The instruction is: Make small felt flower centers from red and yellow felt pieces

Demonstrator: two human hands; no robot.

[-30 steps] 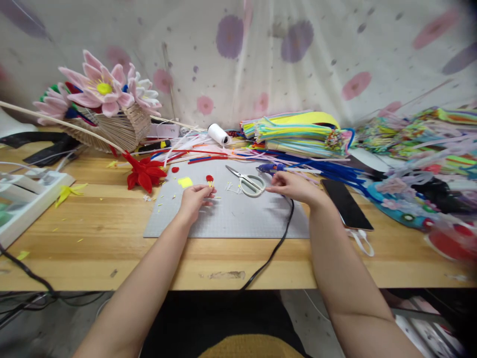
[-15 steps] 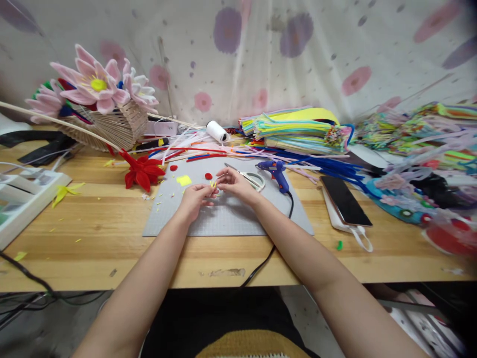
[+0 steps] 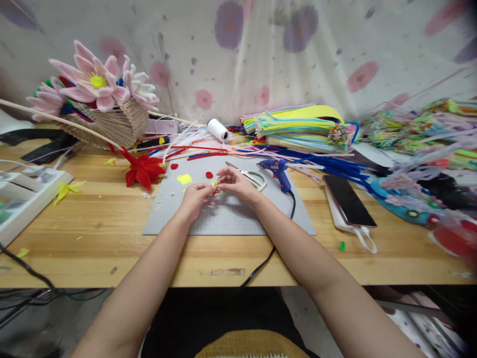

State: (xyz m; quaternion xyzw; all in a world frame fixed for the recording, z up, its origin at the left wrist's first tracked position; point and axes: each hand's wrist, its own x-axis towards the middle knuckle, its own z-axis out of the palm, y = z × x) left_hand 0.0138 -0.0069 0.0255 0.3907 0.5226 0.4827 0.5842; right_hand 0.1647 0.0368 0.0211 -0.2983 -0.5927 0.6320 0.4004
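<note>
Over the grey cutting mat (image 3: 231, 223), my left hand (image 3: 196, 200) pinches a small fringed yellow piece (image 3: 214, 183) between thumb and fingertips. My right hand (image 3: 236, 183) meets it from the other side, its fingertips closed at the same yellow piece. Just beyond the fingers lies a red disc (image 3: 209, 175), and a second red disc (image 3: 174, 166) is farther left. A yellow square (image 3: 184, 179) rests on the mat among tiny yellow scraps. Scissors (image 3: 255, 180) lie behind my right hand, with a blue glue gun (image 3: 278, 171) to their right.
A red fuzzy flower (image 3: 141, 170) lies at the mat's left edge. Pink flowers in a basket (image 3: 119, 124) stand back left. Pipe cleaner bundles (image 3: 298, 129) line the back. A phone (image 3: 349, 200) lies right, a white power strip (image 3: 40, 199) left. The glue gun's cord (image 3: 264, 266) crosses the front edge.
The view has shifted very slightly. Both hands stay in nearly the same place, with the yellow piece still between their fingertips.
</note>
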